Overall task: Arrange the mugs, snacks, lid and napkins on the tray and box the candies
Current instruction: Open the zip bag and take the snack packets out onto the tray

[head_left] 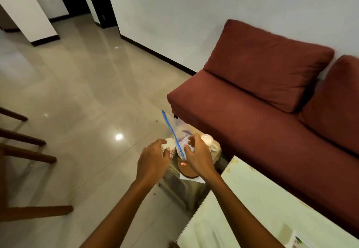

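My left hand [154,157] wraps around a white mug with a red flower pattern [170,147] at the left of a small tray [171,170]. My right hand [198,153] pinches a clear zip bag with a blue seal strip [175,131] that stands upright between the two mugs; something pale is inside it. A second white mug [208,141] stands just beyond my right hand. A brown round lid with a red label [184,167] lies under my right wrist on white napkins [191,179].
A dark red sofa [262,112] stands right behind the tray. A pale table top [272,209] fills the lower right corner, with a small package [299,243] at its near edge. Wooden chair legs [23,150] are at the left. Glossy floor tiles [87,92] spread beyond.
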